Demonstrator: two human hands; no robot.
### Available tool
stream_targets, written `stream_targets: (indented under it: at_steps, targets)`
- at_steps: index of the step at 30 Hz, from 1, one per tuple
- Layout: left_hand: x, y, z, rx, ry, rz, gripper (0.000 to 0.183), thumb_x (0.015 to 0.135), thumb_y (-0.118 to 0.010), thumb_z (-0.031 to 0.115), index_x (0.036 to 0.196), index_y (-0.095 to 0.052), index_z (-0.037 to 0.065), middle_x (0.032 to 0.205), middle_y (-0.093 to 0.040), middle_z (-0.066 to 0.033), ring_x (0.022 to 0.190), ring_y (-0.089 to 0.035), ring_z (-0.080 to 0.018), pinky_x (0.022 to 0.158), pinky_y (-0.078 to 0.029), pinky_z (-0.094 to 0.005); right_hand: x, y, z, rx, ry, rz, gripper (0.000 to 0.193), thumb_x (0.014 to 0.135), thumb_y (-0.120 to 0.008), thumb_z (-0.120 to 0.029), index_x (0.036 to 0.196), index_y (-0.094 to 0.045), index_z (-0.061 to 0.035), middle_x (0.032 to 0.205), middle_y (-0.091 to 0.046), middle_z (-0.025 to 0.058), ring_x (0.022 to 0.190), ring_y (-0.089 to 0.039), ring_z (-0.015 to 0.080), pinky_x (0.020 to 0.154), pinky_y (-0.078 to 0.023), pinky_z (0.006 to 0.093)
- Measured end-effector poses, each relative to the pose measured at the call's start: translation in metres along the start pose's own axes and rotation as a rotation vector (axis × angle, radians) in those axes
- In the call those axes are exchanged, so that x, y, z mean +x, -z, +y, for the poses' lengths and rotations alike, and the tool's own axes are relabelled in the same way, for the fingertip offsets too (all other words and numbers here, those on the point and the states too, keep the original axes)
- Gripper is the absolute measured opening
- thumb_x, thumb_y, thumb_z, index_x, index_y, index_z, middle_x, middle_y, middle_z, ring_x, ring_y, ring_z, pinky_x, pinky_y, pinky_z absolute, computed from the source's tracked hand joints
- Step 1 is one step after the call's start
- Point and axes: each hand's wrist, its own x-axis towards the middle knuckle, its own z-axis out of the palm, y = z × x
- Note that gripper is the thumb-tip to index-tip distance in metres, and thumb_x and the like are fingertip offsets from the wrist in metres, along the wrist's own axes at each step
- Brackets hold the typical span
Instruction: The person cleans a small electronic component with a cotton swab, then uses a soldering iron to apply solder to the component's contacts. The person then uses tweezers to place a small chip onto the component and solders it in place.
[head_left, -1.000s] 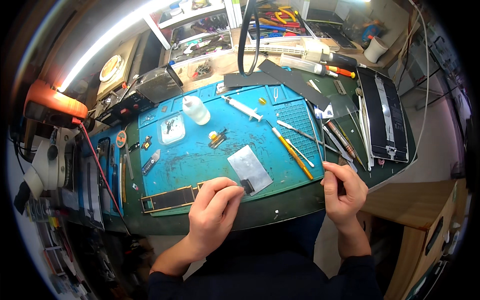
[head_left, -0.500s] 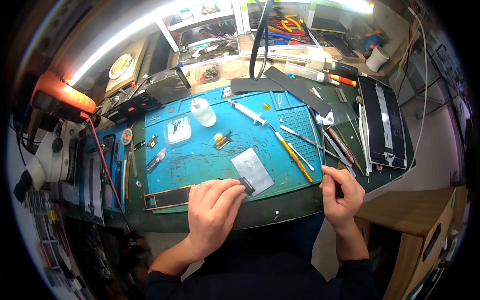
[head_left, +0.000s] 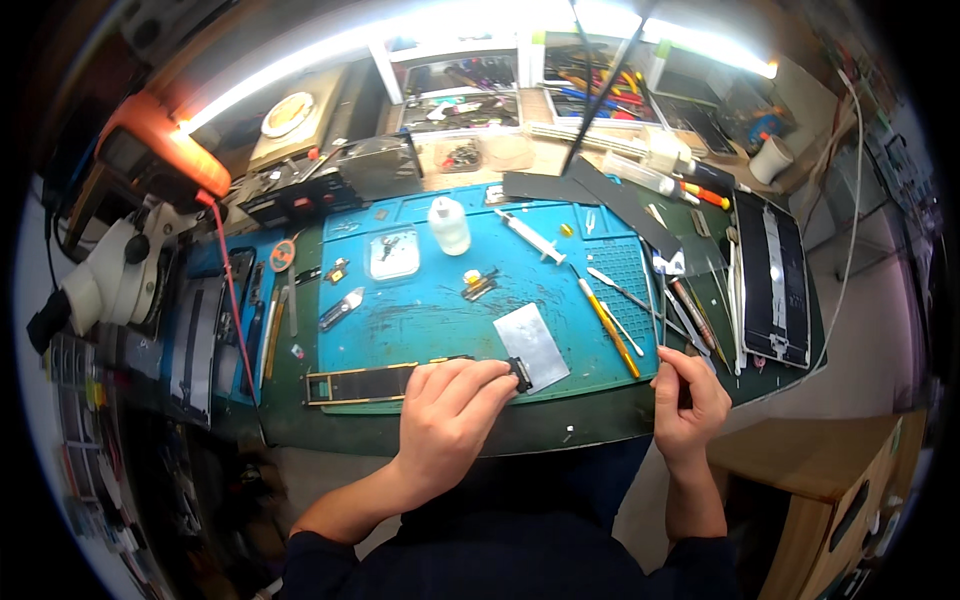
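Observation:
My left hand point(head_left: 455, 415) is closed at the front edge of the bench, its fingertips pinching a small black part point(head_left: 519, 374). That part hangs over the lower left edge of a silvery-grey rectangular sheet point(head_left: 534, 345). A long dark strip with gold-coloured edges point(head_left: 360, 386) reaches left from behind this hand; whether it joins the black part is hidden. Farther right, the fingers of my right hand point(head_left: 690, 405) are pinched around a thin metal tool point(head_left: 661, 335) pointing away from me; its exact kind is unclear. A screwdriver with a yellow handle point(head_left: 618, 338) lies just left of it.
A blue work mat point(head_left: 400, 320) bears a white bottle point(head_left: 449, 226), a syringe point(head_left: 530, 236) and a clear dish of small parts point(head_left: 393, 254). An orange multimeter point(head_left: 165, 150) and a white microscope point(head_left: 110, 270) stand left. A black panel point(head_left: 772, 280) leans right.
My view has shifted, so the bench things appear farther right. Both hands keep nearly the same places over the bench and the same pinching grips.

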Motion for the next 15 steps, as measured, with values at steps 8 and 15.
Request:
stream_targets:
  at_steps: [8,15]
  targets:
    - [-0.007,0.002,0.000,0.023,-0.068,0.113,0.019,0.089,-0.084,0.015,0.105,-0.076,0.008,0.112,-0.075,-0.0030,0.105,-0.071,-0.0211,0.090,-0.050,-0.0383,-0.005,-0.001,0.002,0.001,-0.045,0.029,0.020,0.098,-0.069,0.007,0.115,-0.078,-0.0004,0.078,-0.064,0.0040,0.064,-0.058,0.0088,0.057,-0.043,0.0248]
    - [-0.055,0.037,-0.023,-0.157,-0.160,0.165,0.035,0.102,-0.075,0.040,0.083,-0.073,0.010,0.080,-0.069,0.0008,0.064,-0.061,-0.0208,0.070,-0.050,-0.0352,-0.014,0.003,0.013,0.035,-0.144,0.012,0.020,0.110,-0.062,-0.008,0.116,-0.077,0.0041,0.079,-0.062,0.0024,0.066,-0.053,0.0076,0.061,-0.040,0.0260]
